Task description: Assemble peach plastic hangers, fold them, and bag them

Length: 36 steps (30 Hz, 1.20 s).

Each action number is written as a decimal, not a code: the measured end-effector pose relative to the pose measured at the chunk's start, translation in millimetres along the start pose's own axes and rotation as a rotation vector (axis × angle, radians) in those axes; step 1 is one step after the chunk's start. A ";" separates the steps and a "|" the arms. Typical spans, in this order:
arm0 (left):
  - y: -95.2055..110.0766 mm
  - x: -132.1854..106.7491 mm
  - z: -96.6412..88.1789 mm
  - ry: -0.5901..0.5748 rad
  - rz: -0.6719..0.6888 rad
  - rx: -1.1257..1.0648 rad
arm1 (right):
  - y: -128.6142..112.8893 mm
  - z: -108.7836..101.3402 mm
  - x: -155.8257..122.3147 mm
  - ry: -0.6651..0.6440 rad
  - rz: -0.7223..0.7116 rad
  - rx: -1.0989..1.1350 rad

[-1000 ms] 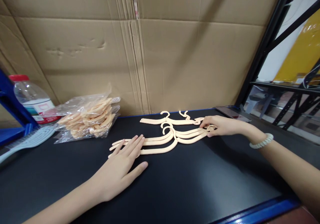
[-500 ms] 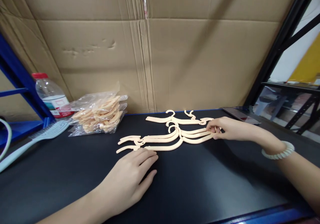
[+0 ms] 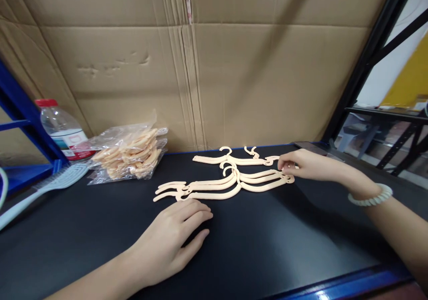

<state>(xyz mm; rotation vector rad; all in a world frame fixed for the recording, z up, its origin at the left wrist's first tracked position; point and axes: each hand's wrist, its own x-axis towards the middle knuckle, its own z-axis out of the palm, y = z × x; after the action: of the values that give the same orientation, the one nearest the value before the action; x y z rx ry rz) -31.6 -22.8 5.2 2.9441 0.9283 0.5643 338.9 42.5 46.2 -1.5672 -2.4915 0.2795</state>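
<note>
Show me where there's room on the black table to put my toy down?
The table is bare between the left hand and the right hand, in front of the hangers. Another bare patch lies between the hairbrush and the left hand. It is crowded at the back by the bag of hangers and the bottle.

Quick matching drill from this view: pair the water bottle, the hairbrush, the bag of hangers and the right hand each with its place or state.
1 water bottle
2 hairbrush
3 bag of hangers
4 right hand

a fingertips at the loose hangers' right ends
b clear plastic, against the cardboard wall
c red cap, far left
d pale blue, lying flat

Pairs: 1-c, 2-d, 3-b, 4-a
</note>
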 end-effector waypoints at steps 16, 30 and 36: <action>-6.0 4.0 -3.2 0.011 0.029 -0.148 | 18.0 -0.8 27.1 0.371 0.189 -0.122; -2.8 1.0 -7.5 -0.020 0.028 -0.156 | 4.9 18.3 99.0 0.211 0.262 -0.085; -4.4 1.3 -5.2 -0.030 0.004 -0.176 | 8.5 28.5 119.1 0.132 0.439 -0.089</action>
<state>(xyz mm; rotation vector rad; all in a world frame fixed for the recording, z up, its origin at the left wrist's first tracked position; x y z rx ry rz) -34.8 -19.0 10.1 2.7899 0.8246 0.5681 288.4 152.0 23.2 -2.0866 -2.0665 0.1188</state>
